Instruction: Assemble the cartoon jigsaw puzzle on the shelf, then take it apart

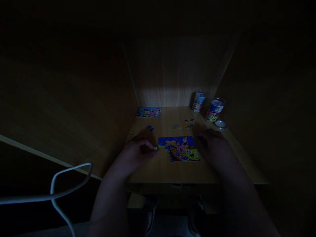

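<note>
A partly joined jigsaw puzzle with cartoon figures on blue lies on the wooden desk; gaps show at its upper middle and lower left. Just left of it, my left hand pinches a small puzzle piece between thumb and fingertips. My right hand rests by the puzzle's right edge, fingers loosely bent and apart, with nothing visible in them. Beyond the puzzle lie loose pieces: a blue group, a yellowish group, and several more pieces to the right.
A joined puzzle picture lies at the back left. Two printed cans stand at the back right, beside a round lid. Wooden panels enclose the desk. A white cable loops at lower left. The scene is dim.
</note>
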`<move>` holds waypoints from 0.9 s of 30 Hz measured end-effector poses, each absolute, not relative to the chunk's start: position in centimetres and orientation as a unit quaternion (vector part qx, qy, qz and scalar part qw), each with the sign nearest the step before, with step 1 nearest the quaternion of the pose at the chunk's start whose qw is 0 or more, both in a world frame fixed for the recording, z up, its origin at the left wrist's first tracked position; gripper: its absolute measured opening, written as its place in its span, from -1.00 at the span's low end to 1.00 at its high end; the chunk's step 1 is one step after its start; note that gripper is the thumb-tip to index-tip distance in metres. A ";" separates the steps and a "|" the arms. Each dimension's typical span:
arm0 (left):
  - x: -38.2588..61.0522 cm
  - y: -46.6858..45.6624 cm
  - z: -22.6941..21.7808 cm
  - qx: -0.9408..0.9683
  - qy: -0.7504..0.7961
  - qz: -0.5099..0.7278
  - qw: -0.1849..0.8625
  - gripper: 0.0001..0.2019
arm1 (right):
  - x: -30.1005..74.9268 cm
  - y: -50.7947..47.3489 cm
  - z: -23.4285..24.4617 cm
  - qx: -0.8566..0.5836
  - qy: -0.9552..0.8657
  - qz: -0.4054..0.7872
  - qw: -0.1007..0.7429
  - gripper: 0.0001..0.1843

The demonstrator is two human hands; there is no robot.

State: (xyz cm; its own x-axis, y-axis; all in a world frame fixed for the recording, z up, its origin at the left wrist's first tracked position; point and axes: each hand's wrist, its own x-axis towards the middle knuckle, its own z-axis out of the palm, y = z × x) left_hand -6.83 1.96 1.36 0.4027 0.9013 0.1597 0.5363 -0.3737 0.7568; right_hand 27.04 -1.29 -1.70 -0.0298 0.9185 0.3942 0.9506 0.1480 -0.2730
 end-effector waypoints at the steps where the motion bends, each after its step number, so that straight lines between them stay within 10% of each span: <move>1: -6.8 1.9 1.4 0.770 0.460 0.287 0.336 -0.88 | 27.0 -1.3 -1.6 -0.651 -0.716 -0.032 0.250 -0.78; 27: -3.4 1.8 1.1 0.824 0.465 0.285 0.150 -0.88 | 27.0 -1.1 -1.8 -0.607 -0.734 0.013 0.305 -0.78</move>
State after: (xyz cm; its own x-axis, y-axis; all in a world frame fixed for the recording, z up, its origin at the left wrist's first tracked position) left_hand -3.41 1.79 1.09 0.4041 0.8526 0.3315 0.6817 -0.5223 0.5124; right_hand 27.05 -1.07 -1.82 -0.0769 0.8988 0.4316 0.8828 0.2625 -0.3895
